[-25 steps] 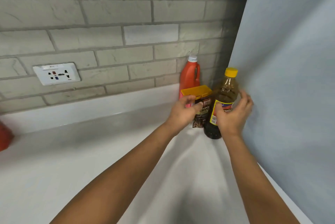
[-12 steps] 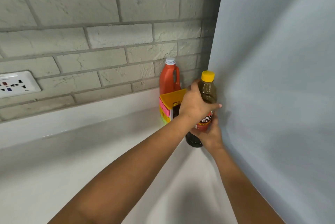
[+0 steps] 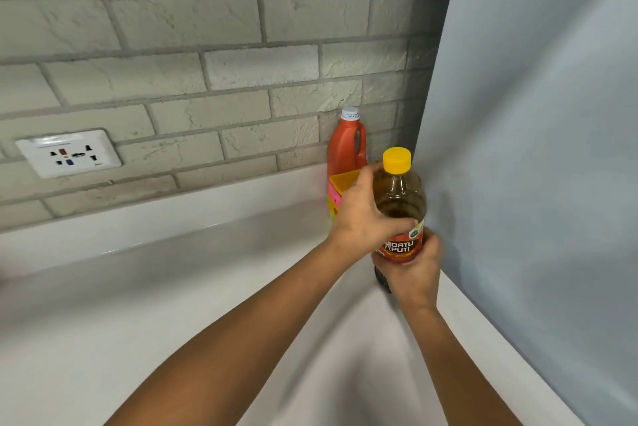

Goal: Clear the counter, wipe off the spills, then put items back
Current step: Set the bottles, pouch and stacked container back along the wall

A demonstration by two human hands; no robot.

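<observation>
- Since half a second ago, the left hand (image 3: 366, 218) has stayed across the bottle (image 3: 400, 211) while the right hand (image 3: 414, 267) has kept its place lower down; the bottle stands in much the same spot in the corner.
- A second ago the left hand was on the box (image 3: 340, 191); now it grips the bottle instead.
- The left hand's fingers curl round the bottle's shoulder from the left, with the thumb lying across the front just above the red label.
- The right hand wraps the lower body from the front and right, below the label; its fingertips are hidden behind the bottle.
- The bottle is upright, yellow cap on top, dark liquid inside, close beside the grey panel (image 3: 535, 149); its base seems to rest on the counter (image 3: 138, 305), though the right hand covers most of it.
- The yellow box stands just left of the bottle, mostly hidden by the left hand.
- An orange jug (image 3: 347, 146) with a white cap stands behind the box against the brick wall (image 3: 207, 46).
- A white socket (image 3: 69, 153) sits on the wall, well to the left.
</observation>
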